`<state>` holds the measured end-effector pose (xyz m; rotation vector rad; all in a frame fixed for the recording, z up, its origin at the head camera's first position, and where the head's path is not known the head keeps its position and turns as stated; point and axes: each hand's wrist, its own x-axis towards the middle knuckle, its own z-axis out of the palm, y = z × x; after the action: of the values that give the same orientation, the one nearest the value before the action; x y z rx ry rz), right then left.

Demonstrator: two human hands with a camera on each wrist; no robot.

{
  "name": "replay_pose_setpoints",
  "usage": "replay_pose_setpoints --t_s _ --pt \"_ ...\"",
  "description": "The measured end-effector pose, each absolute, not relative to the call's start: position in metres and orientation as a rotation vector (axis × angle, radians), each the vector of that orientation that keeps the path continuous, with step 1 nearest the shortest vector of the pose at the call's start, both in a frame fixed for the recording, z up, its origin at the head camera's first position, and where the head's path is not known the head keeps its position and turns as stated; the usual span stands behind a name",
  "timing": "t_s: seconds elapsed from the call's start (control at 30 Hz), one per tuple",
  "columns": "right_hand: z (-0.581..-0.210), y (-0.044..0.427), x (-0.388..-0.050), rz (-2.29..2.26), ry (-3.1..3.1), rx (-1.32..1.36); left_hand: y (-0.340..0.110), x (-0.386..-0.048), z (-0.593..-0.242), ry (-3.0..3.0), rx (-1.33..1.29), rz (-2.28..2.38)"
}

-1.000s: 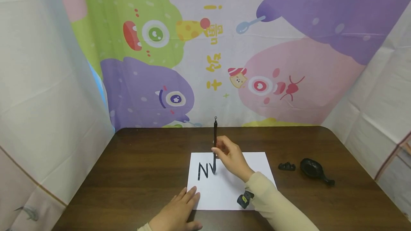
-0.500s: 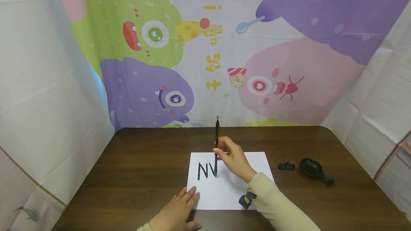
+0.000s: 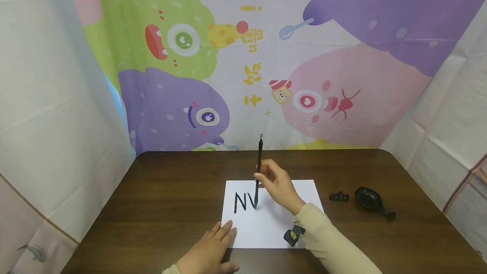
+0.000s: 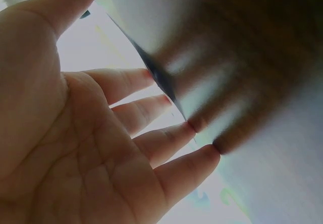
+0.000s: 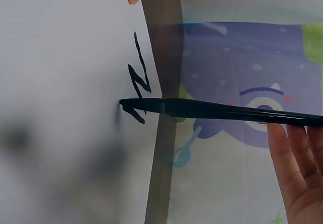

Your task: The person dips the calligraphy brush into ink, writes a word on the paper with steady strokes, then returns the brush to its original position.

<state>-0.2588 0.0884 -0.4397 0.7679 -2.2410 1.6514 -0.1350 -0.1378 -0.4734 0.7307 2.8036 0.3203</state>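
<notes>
And here's the right hand [image 3: 279, 187], just right of centre in the lower half of the frame, pinching a long, slim black writing brush [image 3: 259, 157] with a small loop at its top. It stands nearly upright, leaning slightly, its tip down on the rectangular white paper sheet [image 3: 262, 231] at the lower end of a slanted black stroke [image 3: 251, 200], right beside a black N-shaped mark [image 3: 240, 203].

Lower left, the left hand [image 3: 209, 246] holds nothing; its spread fingers rest at the sheet's lower-left edge, partly over it. That looks like the only anchor: should those fingers lift, the dark brown wood-grain table [image 3: 160, 198] might let the sheet slide, and the line could jump.

Watch that tip! Linger or press, and the ink would likely pool into a blot; tilt the shaft and the line may thicken.

Now the lower right: the beige sleeve [image 3: 331, 240] and the black wrist-worn device [image 3: 294, 236] hang over the paper, contact impossible to judge. Dip that wrist, and either could rub the sheet, nudging it or smearing any wet ink that reaches underneath.
</notes>
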Motion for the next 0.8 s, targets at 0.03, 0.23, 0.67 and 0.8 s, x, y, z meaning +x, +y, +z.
replay_pose_setpoints --t_s 0.03,0.23,0.67,0.8 --pt "-0.4401 0.0884 -0.2591 1.653 -2.24 0.766 -0.1379 -0.135 -0.4735 2.805 0.734 0.321" --pt "-0.4415 0.0892 -0.2619 1.65 -2.248 0.745 -0.1378 -0.1341 -0.4721 2.811 0.741 0.319" --pt "-0.4427 0.0899 -0.2663 1.601 -2.24 0.739 -0.1374 -0.1334 -0.4708 2.817 0.744 0.312" --pt "-0.4418 0.0902 -0.2668 1.605 -2.24 0.732 -0.1376 -0.1332 -0.4711 2.816 0.746 0.311"
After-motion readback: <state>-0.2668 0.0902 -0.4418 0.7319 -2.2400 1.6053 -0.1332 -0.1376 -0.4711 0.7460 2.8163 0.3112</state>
